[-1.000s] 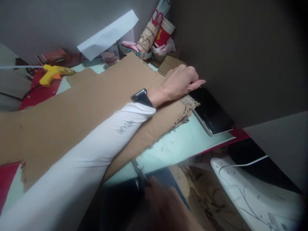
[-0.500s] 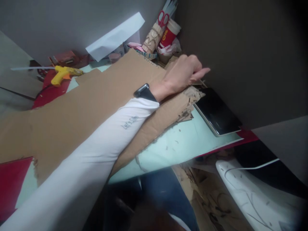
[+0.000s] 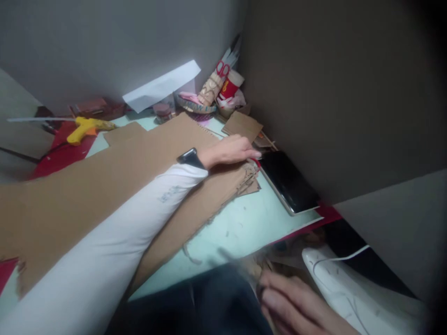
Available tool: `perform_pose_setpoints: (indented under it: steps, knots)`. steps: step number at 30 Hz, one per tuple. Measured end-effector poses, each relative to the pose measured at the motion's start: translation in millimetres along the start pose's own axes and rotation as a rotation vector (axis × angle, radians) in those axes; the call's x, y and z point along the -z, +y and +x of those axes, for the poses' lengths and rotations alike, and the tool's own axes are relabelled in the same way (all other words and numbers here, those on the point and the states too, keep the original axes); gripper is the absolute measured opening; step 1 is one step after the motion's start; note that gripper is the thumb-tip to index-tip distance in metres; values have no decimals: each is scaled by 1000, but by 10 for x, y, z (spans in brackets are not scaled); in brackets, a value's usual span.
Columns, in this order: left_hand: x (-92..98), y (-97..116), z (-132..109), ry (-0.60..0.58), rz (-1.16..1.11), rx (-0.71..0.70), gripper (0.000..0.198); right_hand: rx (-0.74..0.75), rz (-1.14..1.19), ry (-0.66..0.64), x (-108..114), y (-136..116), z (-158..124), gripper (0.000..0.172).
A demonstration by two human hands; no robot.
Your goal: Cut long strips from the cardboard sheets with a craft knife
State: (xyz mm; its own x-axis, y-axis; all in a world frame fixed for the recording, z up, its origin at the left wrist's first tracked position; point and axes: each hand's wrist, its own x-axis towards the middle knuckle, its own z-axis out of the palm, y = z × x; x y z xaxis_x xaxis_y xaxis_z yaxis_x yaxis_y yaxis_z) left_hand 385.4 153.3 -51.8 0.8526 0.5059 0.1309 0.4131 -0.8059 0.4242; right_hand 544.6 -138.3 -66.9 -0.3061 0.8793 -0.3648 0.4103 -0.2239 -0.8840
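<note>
Gray walls [image 3: 122, 37] frame a pale-green surface [image 3: 226, 230] where cardboard [image 3: 115, 167] lies beneath a curled left hand [image 3: 232, 149]; its grip, like that of the blurred right hand [image 3: 293, 298], is unclear; even pressure should steady the cardboard

The cardboard sheet [image 3: 104, 186] is plain tan, the sleeve [image 3: 132, 223] white with small dark lettering, the wristwatch [image 3: 190, 158] black. Over there, the glue gun [image 3: 82, 131] shows yellow with an orange trigger, the scissors' handles [image 3: 218, 68] red. The cup [image 3: 228, 88] mixes red, white and yellow; the paper [image 3: 230, 228] beneath is pale mint.
</note>
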Motion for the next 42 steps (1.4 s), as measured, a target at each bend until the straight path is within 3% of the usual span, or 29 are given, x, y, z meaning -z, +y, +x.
perform_pose_setpoints:
  steps: [3, 5, 9, 12, 17, 19, 23, 29, 34, 42]
  knots:
    - [53, 52, -56, -70, 16, -42, 50, 0, 116, 274, 157, -53, 122, 38]
    - [54, 97, -87, -82, 36, 7, 50, 29, 198, 340, 174, -45, 267, 42]
    - [1, 132, -120, 27, 149, 151, 56, 62, 361, 378, 108, -31, 551, 43]
    - [9, 117, -121, 64, 204, 214, 57, 131, 355, 399, 50, -83, 663, 36]
    - [203, 74, -56, 131, 316, 331, 64, 185, 254, 296, 27, -217, 699, 41]
    - [312, 39, -2, 180, 367, 382, 63, 176, 174, 286, 71, -250, 696, 45]
    - [466, -87, 103, 264, 417, 474, 60, 211, -168, 398, 283, -283, 672, 40]
    - [485, -386, 64, 359, 350, 515, 63, 122, -637, 346, 582, -395, 674, 36]
    - [498, -517, -41, 448, 283, 504, 61, 132, -766, 338, 578, -531, 823, 39]
    - [425, -612, -95, 551, 226, 493, 55, 109, -926, 448, 546, -635, 1088, 33]
